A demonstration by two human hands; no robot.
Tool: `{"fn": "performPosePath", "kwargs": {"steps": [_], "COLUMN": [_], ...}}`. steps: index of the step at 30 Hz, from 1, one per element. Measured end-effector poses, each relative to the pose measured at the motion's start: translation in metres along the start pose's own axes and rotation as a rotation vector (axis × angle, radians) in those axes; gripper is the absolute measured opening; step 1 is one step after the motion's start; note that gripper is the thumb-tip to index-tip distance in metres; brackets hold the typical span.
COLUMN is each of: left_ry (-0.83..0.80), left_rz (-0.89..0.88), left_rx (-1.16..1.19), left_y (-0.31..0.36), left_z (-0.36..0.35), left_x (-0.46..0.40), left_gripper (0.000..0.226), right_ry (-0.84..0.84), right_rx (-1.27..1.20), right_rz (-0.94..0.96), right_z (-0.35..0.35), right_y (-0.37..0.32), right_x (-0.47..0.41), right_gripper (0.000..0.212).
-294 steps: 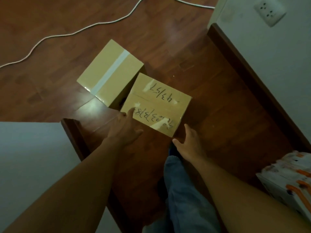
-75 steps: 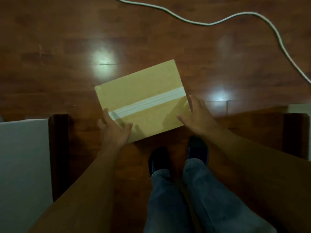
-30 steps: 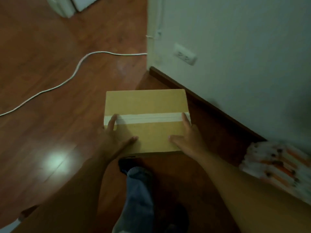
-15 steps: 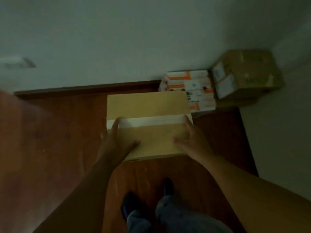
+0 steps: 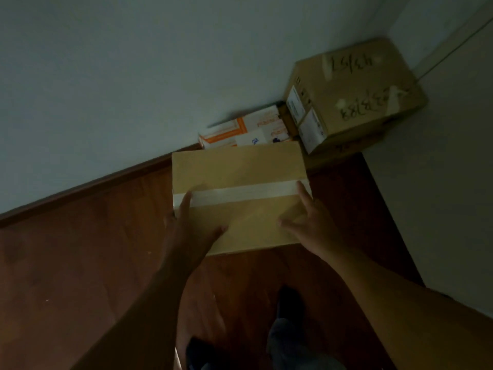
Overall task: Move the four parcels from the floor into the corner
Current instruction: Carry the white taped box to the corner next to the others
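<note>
I carry a brown cardboard parcel [image 5: 240, 174] with a white tape strip across its top, held above the floor. My left hand [image 5: 186, 231] grips its left side and my right hand [image 5: 309, 225] grips its right side, thumbs on top. In the corner ahead sits a brown parcel with handwritten numbers [image 5: 354, 94], resting on another brown box whose lower edge just shows. A white and orange parcel [image 5: 245, 129] lies against the wall to its left, partly hidden behind the carried parcel.
Grey walls [image 5: 120, 76] meet at the corner at upper right, with a dark wooden skirting board [image 5: 88, 185] along the base. The reddish wooden floor [image 5: 80, 263] spreads to the left. My legs and feet [image 5: 288, 303] are below the parcel.
I picked the taped parcel up from the floor, turned and walked toward the corner. The corner parcels are now closer and larger in view.
</note>
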State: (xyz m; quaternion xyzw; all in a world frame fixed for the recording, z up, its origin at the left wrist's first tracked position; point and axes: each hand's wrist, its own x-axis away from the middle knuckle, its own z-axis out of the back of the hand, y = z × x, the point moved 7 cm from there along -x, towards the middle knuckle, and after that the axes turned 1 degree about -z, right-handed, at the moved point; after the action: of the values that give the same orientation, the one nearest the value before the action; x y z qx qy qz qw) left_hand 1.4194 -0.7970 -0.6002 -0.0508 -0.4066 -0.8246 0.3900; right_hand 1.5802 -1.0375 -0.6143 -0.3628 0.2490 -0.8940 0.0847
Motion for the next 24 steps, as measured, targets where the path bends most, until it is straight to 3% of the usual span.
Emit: {"fn": "performPosePath", "kwargs": {"steps": [8, 13, 21, 24], "left_ry": [0.081, 0.141, 0.197, 0.178], "left_rz": [0.051, 0.087, 0.151, 0.156], "left_rx": [0.163, 0.251, 0.186, 0.167], "left_y": [0.041, 0.048, 0.071, 0.084], "left_z": [-0.023, -0.037, -0.051, -0.058], "left_x": [-0.081, -0.126, -0.121, -0.126], "left_gripper": [0.096, 0.109, 0.115, 0.115], "right_ry": [-0.04, 0.028, 0.24, 0.184], "right_rx": [-0.008, -0.064, 0.22, 0.359], "right_rz": [0.03, 0.099, 0.303, 0.362], "right_z": [0.052, 0.066, 0.075, 0.072], "right_y": [-0.028, -0.047, -0.063, -0.06], "right_x": [-0.108, -0.166, -0.161, -0.161], "right_gripper": [0.098, 0.099, 0.082, 0.09]}}
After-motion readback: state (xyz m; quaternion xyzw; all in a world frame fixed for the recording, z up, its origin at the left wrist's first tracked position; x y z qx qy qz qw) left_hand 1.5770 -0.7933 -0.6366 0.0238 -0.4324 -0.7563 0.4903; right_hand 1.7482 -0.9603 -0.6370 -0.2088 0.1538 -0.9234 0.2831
